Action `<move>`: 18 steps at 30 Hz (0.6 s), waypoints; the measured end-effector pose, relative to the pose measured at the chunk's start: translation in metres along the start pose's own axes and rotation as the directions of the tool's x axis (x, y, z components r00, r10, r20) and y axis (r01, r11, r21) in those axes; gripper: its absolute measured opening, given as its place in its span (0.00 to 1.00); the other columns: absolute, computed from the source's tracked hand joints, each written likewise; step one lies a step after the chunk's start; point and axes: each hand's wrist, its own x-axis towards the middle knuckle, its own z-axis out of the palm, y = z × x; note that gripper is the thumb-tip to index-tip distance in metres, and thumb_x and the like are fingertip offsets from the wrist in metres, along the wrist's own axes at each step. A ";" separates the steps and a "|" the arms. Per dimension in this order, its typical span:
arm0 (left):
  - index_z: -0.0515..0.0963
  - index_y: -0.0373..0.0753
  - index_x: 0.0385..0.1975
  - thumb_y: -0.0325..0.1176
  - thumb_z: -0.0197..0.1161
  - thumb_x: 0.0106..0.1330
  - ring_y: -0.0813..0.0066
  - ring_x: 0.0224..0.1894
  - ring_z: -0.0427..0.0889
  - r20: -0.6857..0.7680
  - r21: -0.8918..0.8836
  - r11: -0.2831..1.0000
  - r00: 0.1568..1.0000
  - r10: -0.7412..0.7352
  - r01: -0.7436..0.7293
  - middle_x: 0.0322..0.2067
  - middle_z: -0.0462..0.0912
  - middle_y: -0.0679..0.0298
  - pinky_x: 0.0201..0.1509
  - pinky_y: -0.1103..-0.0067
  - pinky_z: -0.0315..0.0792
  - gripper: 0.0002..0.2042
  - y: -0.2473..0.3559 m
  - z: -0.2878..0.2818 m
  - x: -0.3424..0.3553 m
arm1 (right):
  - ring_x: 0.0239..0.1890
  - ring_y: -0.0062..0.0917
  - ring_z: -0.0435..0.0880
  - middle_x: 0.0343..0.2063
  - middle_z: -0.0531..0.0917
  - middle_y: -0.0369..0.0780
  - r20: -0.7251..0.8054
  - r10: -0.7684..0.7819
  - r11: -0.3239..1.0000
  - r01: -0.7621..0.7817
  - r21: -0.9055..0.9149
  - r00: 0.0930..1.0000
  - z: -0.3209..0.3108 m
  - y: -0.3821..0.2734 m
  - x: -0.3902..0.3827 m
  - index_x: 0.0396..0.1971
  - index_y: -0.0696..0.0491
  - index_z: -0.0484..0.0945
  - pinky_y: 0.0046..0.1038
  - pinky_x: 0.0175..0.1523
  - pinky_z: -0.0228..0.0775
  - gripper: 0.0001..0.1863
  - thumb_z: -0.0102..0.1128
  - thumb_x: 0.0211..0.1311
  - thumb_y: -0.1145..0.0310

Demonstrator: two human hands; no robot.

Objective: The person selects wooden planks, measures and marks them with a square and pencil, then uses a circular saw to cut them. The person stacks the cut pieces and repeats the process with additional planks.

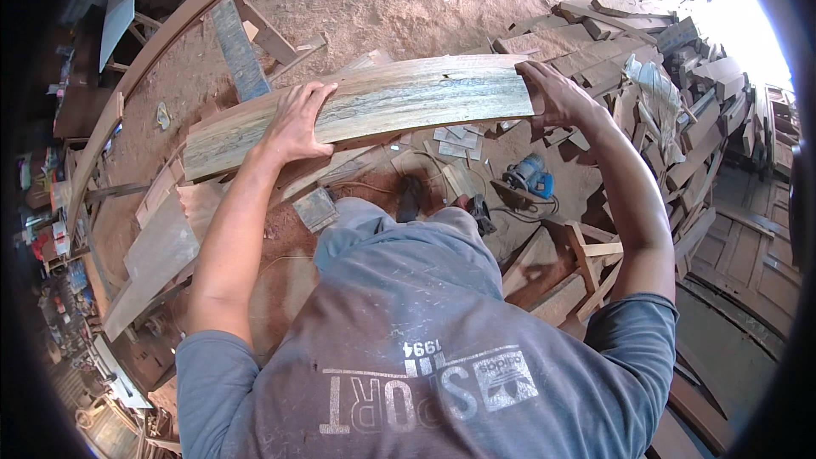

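A wide wooden plank (425, 95), pale with dark streaks in the grain, spans the space in front of me, its left end lower than its right. My left hand (299, 125) grips it left of the middle, thumb along the near edge and fingers over the top face. Around the plank's right end is wrapped my right hand (557, 99), with part of its grip hidden behind the wood. On the ground beyond my knees lies a blue power tool (529, 177) with a dark cord, below the plank's right part.
A large heap of wood offcuts (693, 106) fills the right side. A long curved wooden piece (127, 106) arcs along the left. Grey boards (161, 263) lean near my left arm, and a grey-blue board (240, 49) stands beyond the plank. Sawdust covers the ground (399, 8).
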 end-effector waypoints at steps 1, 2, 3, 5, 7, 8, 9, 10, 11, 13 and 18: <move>0.68 0.46 0.77 0.39 0.85 0.34 0.45 0.73 0.70 0.008 0.003 1.000 1.000 -0.002 0.002 0.69 0.72 0.53 0.79 0.55 0.65 0.58 0.000 0.000 0.001 | 0.78 0.49 0.70 0.75 0.71 0.50 -0.003 0.003 1.000 -0.003 -0.003 1.000 0.001 0.001 -0.002 0.79 0.50 0.62 0.46 0.80 0.69 0.59 0.85 0.43 0.62; 0.67 0.46 0.77 0.39 0.85 0.34 0.45 0.72 0.70 0.017 0.014 1.000 1.000 -0.009 0.009 0.69 0.72 0.53 0.79 0.55 0.65 0.58 0.000 -0.003 0.000 | 0.78 0.49 0.69 0.76 0.70 0.50 -0.011 -0.002 1.000 0.002 -0.002 1.000 0.002 0.000 -0.001 0.79 0.50 0.62 0.46 0.80 0.68 0.60 0.86 0.42 0.62; 0.68 0.46 0.77 0.39 0.85 0.34 0.45 0.72 0.70 0.023 0.007 1.000 1.000 -0.012 0.012 0.69 0.72 0.53 0.79 0.55 0.65 0.58 0.001 -0.004 0.000 | 0.79 0.49 0.68 0.76 0.70 0.50 -0.018 -0.007 1.000 0.007 -0.001 1.000 0.003 0.000 0.000 0.79 0.49 0.62 0.46 0.81 0.67 0.60 0.86 0.42 0.62; 0.68 0.46 0.77 0.40 0.85 0.35 0.45 0.72 0.70 0.034 -0.003 1.000 0.999 -0.025 0.025 0.68 0.72 0.52 0.78 0.55 0.65 0.58 0.003 -0.005 0.001 | 0.79 0.49 0.67 0.77 0.69 0.50 0.008 0.031 1.000 -0.031 0.001 0.999 0.000 -0.004 -0.002 0.79 0.49 0.62 0.46 0.81 0.67 0.60 0.87 0.43 0.64; 0.68 0.46 0.77 0.41 0.85 0.36 0.45 0.72 0.71 0.027 0.009 1.000 1.000 -0.014 0.014 0.68 0.72 0.52 0.78 0.55 0.65 0.57 0.002 -0.004 0.000 | 0.80 0.48 0.66 0.77 0.69 0.49 0.021 0.056 0.998 -0.056 0.007 0.998 -0.002 -0.009 -0.001 0.79 0.49 0.62 0.45 0.81 0.67 0.60 0.87 0.42 0.68; 0.68 0.46 0.77 0.41 0.84 0.36 0.45 0.72 0.71 0.022 0.014 1.000 1.000 -0.008 0.007 0.68 0.72 0.52 0.78 0.55 0.66 0.57 0.003 -0.005 0.000 | 0.80 0.47 0.66 0.77 0.69 0.49 0.031 0.073 0.997 -0.073 0.014 0.997 -0.004 -0.011 -0.001 0.79 0.49 0.62 0.45 0.81 0.67 0.60 0.86 0.42 0.68; 0.68 0.47 0.77 0.42 0.84 0.37 0.46 0.72 0.71 0.028 0.007 1.000 1.000 -0.011 0.010 0.68 0.72 0.53 0.78 0.56 0.66 0.56 0.003 -0.006 0.000 | 0.80 0.47 0.67 0.78 0.69 0.48 0.042 0.089 0.996 -0.090 0.021 0.995 -0.006 -0.013 0.000 0.80 0.49 0.62 0.45 0.81 0.67 0.60 0.86 0.42 0.69; 0.68 0.47 0.77 0.42 0.84 0.37 0.46 0.72 0.71 0.029 0.010 1.000 0.999 -0.014 0.013 0.68 0.72 0.53 0.78 0.56 0.66 0.56 0.004 -0.007 0.000 | 0.80 0.46 0.67 0.78 0.69 0.47 0.053 0.105 0.994 -0.106 0.027 0.993 -0.006 -0.015 0.000 0.80 0.48 0.62 0.45 0.81 0.67 0.61 0.86 0.42 0.69; 0.68 0.47 0.76 0.41 0.84 0.37 0.47 0.72 0.71 0.029 0.014 1.000 0.999 -0.012 0.012 0.68 0.72 0.53 0.78 0.56 0.66 0.56 0.005 -0.007 0.001 | 0.80 0.46 0.67 0.79 0.68 0.46 0.043 0.109 0.994 -0.110 0.025 0.993 -0.004 -0.014 -0.002 0.80 0.48 0.61 0.45 0.81 0.67 0.61 0.86 0.42 0.70; 0.66 0.50 0.78 0.41 0.84 0.37 0.46 0.73 0.69 0.052 -0.003 1.000 0.998 -0.025 0.025 0.70 0.70 0.53 0.79 0.55 0.64 0.57 0.003 -0.008 0.000 | 0.80 0.46 0.67 0.79 0.67 0.46 0.035 0.092 0.996 -0.092 -0.004 0.995 -0.006 -0.016 -0.002 0.80 0.49 0.61 0.45 0.81 0.67 0.60 0.85 0.42 0.70; 0.54 0.57 0.83 0.39 0.85 0.33 0.41 0.75 0.64 0.205 0.171 0.984 0.976 -0.079 0.044 0.71 0.66 0.51 0.80 0.51 0.59 0.67 -0.022 -0.030 -0.017 | 0.79 0.47 0.67 0.78 0.67 0.49 0.050 0.079 0.996 -0.076 -0.043 0.996 -0.009 -0.019 0.000 0.82 0.53 0.57 0.45 0.81 0.67 0.63 0.82 0.41 0.64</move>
